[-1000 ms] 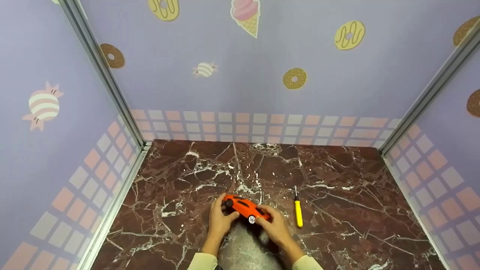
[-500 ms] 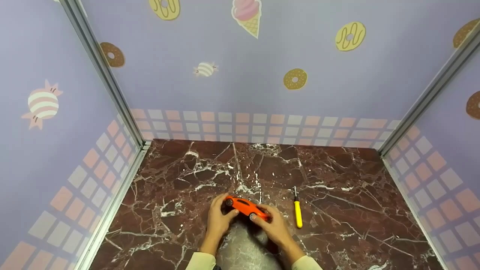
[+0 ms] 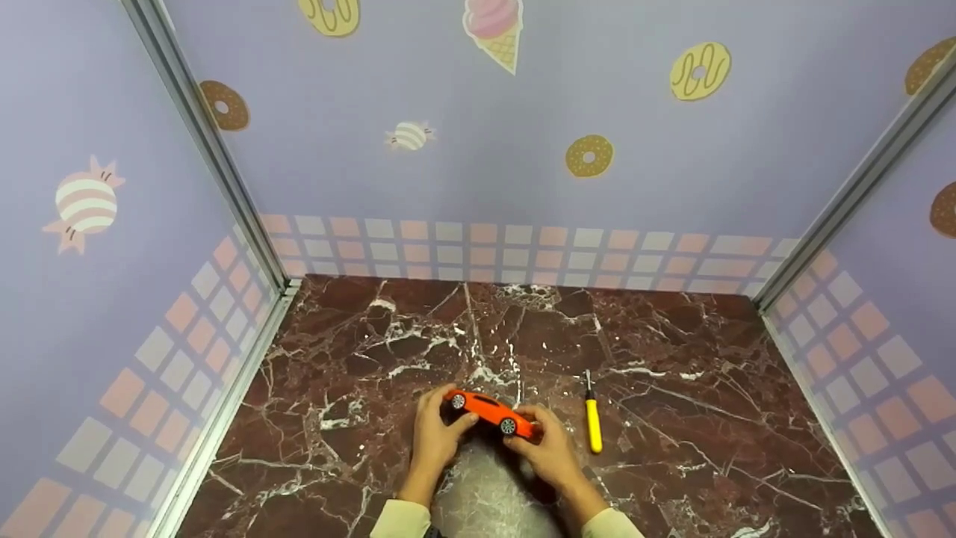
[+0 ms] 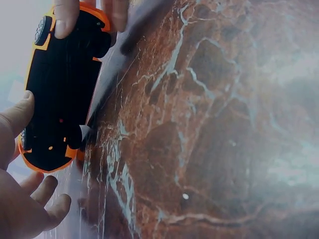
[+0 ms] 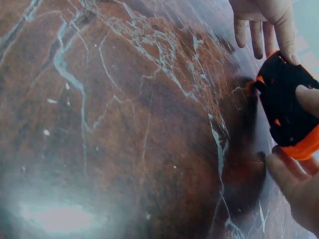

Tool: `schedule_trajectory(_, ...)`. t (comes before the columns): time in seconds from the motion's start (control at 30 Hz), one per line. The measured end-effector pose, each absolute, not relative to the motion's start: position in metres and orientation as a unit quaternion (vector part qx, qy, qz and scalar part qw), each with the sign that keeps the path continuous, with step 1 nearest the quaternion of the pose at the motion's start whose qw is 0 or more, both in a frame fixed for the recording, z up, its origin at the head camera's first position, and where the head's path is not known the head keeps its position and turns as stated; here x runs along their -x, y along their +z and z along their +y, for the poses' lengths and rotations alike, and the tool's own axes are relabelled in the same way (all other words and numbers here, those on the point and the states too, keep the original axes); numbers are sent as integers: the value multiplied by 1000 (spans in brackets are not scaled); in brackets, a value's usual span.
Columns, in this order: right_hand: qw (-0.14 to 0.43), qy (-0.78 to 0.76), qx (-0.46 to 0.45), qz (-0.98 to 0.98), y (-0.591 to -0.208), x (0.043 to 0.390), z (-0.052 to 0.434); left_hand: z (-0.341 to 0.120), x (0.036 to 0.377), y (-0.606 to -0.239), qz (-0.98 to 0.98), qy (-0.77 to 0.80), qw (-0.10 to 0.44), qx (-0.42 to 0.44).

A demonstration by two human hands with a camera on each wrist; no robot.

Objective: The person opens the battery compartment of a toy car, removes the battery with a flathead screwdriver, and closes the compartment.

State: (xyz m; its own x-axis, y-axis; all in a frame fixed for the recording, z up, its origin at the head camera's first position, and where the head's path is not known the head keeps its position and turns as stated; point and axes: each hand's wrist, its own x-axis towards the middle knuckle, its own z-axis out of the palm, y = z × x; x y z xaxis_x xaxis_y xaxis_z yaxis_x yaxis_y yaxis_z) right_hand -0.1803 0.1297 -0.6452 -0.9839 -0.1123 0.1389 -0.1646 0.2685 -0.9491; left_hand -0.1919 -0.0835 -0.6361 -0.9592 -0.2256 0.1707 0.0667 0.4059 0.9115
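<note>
Orange toy car point(image 3: 489, 412), held just above the marble tabletop point(image 3: 672, 359) between my two hands. My left hand point(image 3: 437, 433) takes one end, thumb under the black chassis and fingertips point(image 4: 65, 20) curled over the far edge; my right hand point(image 3: 549, 448) pinches the other end between thumb and fingertips point(image 5: 284, 172). Both sets of fingers are closed round the body, not spread.

Orientation: the long axis runs from my left fingers to my right fingers, slanting from far-left to near-right in the head view. The roof and side windows face up and away from me, while the wrist views show the flat black underside turned toward my palms. The nearer wheel point(image 3: 508, 427) sits just beside my right fingertips, the other wheel point(image 3: 458, 402) just beside my left. Which end is the nose I cannot tell.

Hazards, as I judge them: the grip is by the ends only, so loosening either pinch could let that end drop and the car swing or fall onto the marble. A finger pressing a wheel could make it roll and slip. A yellow-handled screwdriver point(image 3: 594, 422) lies to the outer side of my right hand, near but apart; a careless sweep could knock it.
</note>
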Motion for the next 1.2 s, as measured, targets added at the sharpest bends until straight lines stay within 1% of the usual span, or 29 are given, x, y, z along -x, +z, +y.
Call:
schedule_trajectory(0.27,13,584,-80,-807,-644,181,133,-83,191,-636,-829,-540,136,-58)
schedule_trajectory(0.57,32,593,-64,-802,-640,180,131,-81,190,-636,-827,-540,140,-62)
schedule_trajectory(0.87,30,588,-53,-807,-639,180,130,-81,191,-633,-826,-542,134,-70)
schedule_trajectory(1.2,42,610,-26,-791,-638,182,131,-83,192,-629,-831,-535,138,-68)
